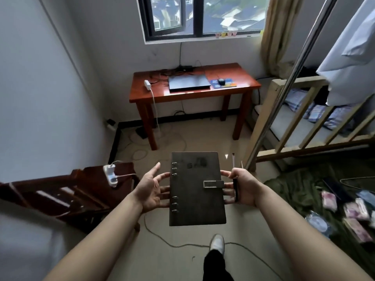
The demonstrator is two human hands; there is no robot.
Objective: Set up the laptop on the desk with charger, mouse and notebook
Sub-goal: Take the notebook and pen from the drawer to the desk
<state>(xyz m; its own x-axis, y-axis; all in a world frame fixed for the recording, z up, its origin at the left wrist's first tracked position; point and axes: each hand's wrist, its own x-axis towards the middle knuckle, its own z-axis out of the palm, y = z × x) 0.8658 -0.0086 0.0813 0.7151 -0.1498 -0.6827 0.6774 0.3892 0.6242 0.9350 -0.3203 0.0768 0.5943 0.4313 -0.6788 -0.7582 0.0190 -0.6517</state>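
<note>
I hold a dark ring-bound notebook [196, 189] with a metal clasp flat in front of me, well short of the desk. My left hand [151, 189] supports its spine side, fingers under it. My right hand [241, 187] grips the clasp side and also holds a pen [234, 179]. Ahead under the window stands the red-brown desk [182, 96]. On it lie a closed dark laptop [189, 82], a white charger brick [147, 84] with its cable hanging over the front edge, and a black mouse [221, 81] on a blue mouse pad [226, 83].
A dark wooden chair [67, 197] with a white power strip [110, 175] stands at my left. A wooden bed frame [304, 126] and metal pole [284, 98] are at the right. Cables trail across the floor [172, 242]. My foot [217, 242] steps forward.
</note>
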